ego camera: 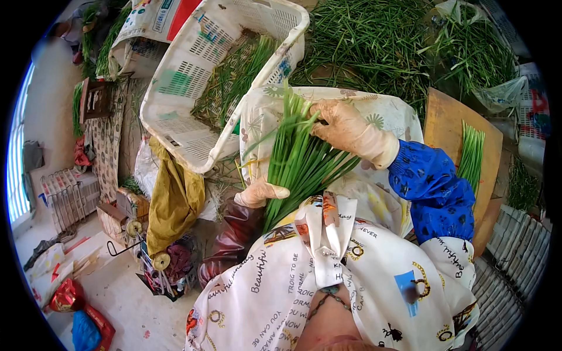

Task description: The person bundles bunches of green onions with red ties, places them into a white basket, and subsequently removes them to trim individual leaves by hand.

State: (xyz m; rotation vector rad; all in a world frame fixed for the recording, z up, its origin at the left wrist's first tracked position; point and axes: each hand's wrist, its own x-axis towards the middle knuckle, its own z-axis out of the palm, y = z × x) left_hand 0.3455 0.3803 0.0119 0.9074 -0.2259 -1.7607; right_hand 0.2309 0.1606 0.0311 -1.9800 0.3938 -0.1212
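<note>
A loose bunch of long green leafy stalks, like garlic chives, (296, 158) lies over my lap, fanned towards the lower right. My left hand (262, 193), in a pale thin glove, closes around the bunch low on its left side, thumb across the leaves. Gloved too, my right hand (338, 127) is at the upper right of the bunch, fingers bent against the stalk ends; whether it pinches any stalks is hidden. Beneath the bunch is a flower-patterned plastic sheet (386, 105). A blue patterned sleeve covers my right forearm.
A white perforated plastic crate (175, 83) with loose stalks stands at the upper left. Heaped green stalks (373, 39) cover the floor beyond. On a wooden board (448, 118) at the right lies a neat bunch (472, 153). A yellow cloth (173, 197) hangs left.
</note>
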